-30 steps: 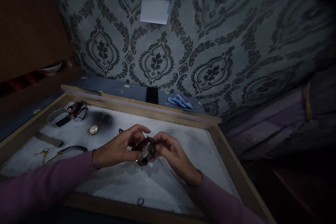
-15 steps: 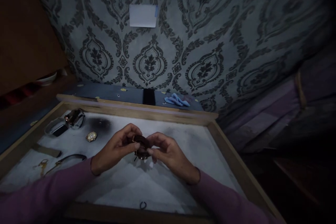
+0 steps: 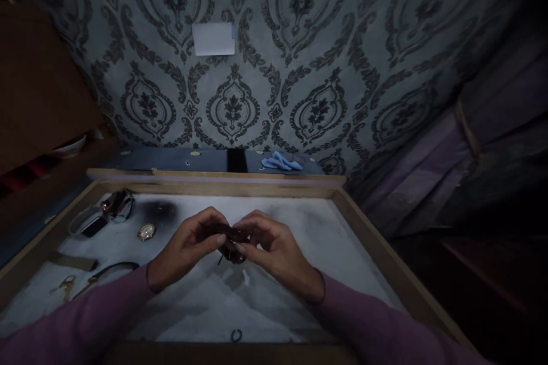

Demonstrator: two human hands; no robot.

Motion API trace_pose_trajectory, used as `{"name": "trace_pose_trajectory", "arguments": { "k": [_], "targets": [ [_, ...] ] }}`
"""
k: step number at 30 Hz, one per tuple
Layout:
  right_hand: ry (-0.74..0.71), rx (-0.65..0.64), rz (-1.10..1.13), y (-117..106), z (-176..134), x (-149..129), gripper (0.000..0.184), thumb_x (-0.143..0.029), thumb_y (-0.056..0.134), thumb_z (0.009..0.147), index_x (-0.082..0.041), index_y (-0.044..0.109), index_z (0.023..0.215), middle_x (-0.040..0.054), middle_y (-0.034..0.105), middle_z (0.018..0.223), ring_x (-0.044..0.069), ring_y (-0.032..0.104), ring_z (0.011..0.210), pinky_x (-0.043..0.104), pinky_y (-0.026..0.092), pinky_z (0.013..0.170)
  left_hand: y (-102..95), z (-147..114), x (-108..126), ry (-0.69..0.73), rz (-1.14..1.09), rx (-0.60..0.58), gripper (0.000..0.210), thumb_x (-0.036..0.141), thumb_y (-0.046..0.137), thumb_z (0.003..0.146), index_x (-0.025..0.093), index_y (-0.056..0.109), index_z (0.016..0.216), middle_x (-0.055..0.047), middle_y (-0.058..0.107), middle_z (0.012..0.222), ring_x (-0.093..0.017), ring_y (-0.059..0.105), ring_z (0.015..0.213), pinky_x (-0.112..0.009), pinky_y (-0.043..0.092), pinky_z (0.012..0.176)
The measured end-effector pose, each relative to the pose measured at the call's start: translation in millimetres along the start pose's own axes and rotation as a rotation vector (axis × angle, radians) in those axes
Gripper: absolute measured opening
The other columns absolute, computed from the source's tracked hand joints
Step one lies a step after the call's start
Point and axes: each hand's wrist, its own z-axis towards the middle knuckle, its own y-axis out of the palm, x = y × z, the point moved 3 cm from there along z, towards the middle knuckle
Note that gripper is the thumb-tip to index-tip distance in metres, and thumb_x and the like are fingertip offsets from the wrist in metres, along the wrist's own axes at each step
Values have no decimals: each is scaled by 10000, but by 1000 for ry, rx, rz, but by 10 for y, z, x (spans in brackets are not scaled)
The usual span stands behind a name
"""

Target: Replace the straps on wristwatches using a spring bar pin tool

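The left hand (image 3: 186, 248) and the right hand (image 3: 276, 254) meet over the middle of a wooden-rimmed tray (image 3: 209, 188), nearer its near edge than its far one. Both are partly closed, fingers curled and thumbs forward, and between them they pinch a dark brown looped strap (image 3: 233, 252), probably a watch's, though the light is too dim to be sure. It is held above the tray's white lining (image 3: 308, 228).

Near the tray's far left corner, a dark-strapped watch (image 3: 115, 204) lies just beside a rectangular dark-faced watch (image 3: 94, 226) with a pale band. To the right of these, nearer the left hand, is a round gold watch head (image 3: 146, 232). Along the left edge lies a flat olive strap (image 3: 73, 261), and nearer the left sleeve (image 3: 94, 311) are a curved dark strap (image 3: 115, 267) and a small gold-coloured piece (image 3: 67, 283). A small dark ring (image 3: 236, 335) sits by the middle of the near edge. Beyond the far edge lie a flat black object (image 3: 237, 161) and, to its right, a crumpled blue cloth (image 3: 281, 161).
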Motion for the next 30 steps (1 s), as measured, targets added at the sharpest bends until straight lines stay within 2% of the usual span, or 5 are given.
{"name": "trace_pose_trajectory", "arguments": {
  "k": [6,9,16,24,30],
  "targets": [
    [-24,-30,31,17,-18,7,135,-283,732,789,-184,699,874,24,583,848,131,560,711,256,456,608,4,-22,30,-14,7,-14,170,311,641,880,153,579,898,-23,630,813,-144,607,752,-257,479,694],
    [-7,-62,93,15,-18,9,196,-351,732,797,-185,714,899,29,585,862,133,568,720,260,466,628,7,-37,57,-36,10,-23,200,334,648,874,143,593,900,-37,649,811,-152,618,747,-260,488,684],
    [187,-149,341,25,-3,121,296,-403,777,745,-159,705,895,-1,645,723,66,482,527,199,356,489,3,-33,43,-42,-46,-61,248,377,668,855,147,578,874,-47,675,763,-165,641,702,-279,514,658],
    [234,-150,353,84,-29,194,360,-409,837,660,-149,619,782,-54,567,582,40,400,451,176,279,443,70,-59,-57,-39,1,-116,341,481,668,822,159,562,853,-60,684,754,-180,656,683,-277,505,635],
    [222,-190,302,76,-21,122,361,-426,830,667,-157,607,757,-71,506,553,49,374,467,186,249,444,101,-61,-76,-78,76,-91,304,425,693,801,159,548,810,-41,665,715,-184,665,649,-267,523,593]
  ]
}}
